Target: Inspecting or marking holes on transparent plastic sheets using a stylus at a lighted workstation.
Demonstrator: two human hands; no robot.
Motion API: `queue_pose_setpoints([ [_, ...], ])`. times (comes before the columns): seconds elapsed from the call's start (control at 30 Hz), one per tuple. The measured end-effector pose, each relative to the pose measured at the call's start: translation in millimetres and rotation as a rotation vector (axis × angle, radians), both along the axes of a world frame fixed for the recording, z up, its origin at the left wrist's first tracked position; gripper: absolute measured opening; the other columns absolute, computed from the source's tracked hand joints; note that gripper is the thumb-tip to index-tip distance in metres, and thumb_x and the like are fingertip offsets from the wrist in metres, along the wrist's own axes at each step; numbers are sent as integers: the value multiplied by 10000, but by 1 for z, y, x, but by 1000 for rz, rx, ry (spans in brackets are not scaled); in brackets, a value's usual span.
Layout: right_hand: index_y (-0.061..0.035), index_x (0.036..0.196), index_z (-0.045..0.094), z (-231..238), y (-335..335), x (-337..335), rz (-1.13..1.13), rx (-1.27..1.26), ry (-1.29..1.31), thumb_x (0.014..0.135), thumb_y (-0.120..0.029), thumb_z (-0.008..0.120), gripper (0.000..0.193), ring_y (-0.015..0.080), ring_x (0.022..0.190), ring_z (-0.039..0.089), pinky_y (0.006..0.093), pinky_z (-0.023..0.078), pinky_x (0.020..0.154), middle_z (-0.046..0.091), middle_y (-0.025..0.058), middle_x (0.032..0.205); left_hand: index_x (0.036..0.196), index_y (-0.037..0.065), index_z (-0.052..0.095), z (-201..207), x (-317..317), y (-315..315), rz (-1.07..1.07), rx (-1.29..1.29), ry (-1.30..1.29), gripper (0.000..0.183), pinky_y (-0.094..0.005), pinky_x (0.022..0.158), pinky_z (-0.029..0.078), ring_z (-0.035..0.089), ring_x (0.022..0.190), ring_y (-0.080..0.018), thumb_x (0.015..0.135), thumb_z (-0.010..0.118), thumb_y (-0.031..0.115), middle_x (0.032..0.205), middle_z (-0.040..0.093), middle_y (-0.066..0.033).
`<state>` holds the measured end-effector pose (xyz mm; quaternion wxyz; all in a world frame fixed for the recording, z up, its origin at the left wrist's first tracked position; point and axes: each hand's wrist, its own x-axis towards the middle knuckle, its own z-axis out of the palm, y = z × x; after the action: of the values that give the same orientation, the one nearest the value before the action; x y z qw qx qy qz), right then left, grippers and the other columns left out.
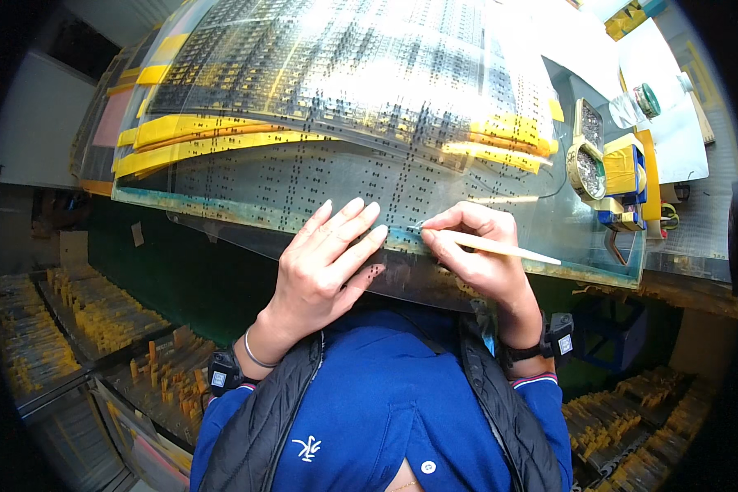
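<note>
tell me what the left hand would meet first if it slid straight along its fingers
The left hand points away from the body, angled right, so probably the yellow-edged stack of black-marked transparent sheets; depth is hard to judge.

Workshop, by its glass-topped workbench [584,238]

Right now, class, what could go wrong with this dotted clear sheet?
The right hand holds a slim pale-handled tool close to the sheet; a slip might mark it. The left hand rests on the sheet and could smudge or shift it. The sheet's near edge seems to overhang the glass table, so the person's body might bump it.
</note>
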<state>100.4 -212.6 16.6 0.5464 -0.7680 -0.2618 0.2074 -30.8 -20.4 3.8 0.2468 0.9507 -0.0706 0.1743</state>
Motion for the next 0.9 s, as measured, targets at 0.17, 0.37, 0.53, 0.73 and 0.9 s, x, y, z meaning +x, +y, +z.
queue_pose_setpoints([
  [0.17,-6,869,726,-2,-1,1,3,5,-124,823,-92,729,97,60,666,625,221,498,595,703,43,742,1175,63,670,0,0,0,0,0,-1,415,-475,1068,411,568,1234,-307,776,745,151,1289,616,-128],
  [0.37,16,1063,675,5,-12,18,-51,439,280,966,-148,630,195,122,767,665,264,543,695,724,100,869,1276,19,575,-7,1,2,-12,5,-25,566,-478,1076,410,570,1227,-319,757,760,147,1301,612,-129],
  [0.53,-86,1216,597,1,-6,23,283,-1,-611,892,-142,648,332,375,1230,545,479,328,1112,624,164,1252,1419,-49,271,-13,3,4,-18,-58,-93,941,-458,1077,406,555,1247,-345,692,836,149,1331,595,-159],
  [0.73,23,1085,661,7,-58,11,432,475,170,1033,-426,430,508,223,777,691,345,562,740,699,114,871,1402,8,401,-4,6,6,-36,-95,-54,887,-486,1077,400,538,1270,-335,647,847,143,1354,579,-141],
  [0.9,-6,1181,675,11,-61,12,-53,107,251,1038,-311,474,392,84,692,592,209,499,581,635,70,824,1227,118,665,0,6,3,-5,14,22,618,-511,1091,377,521,1292,-321,638,843,169,1355,576,-143],
])
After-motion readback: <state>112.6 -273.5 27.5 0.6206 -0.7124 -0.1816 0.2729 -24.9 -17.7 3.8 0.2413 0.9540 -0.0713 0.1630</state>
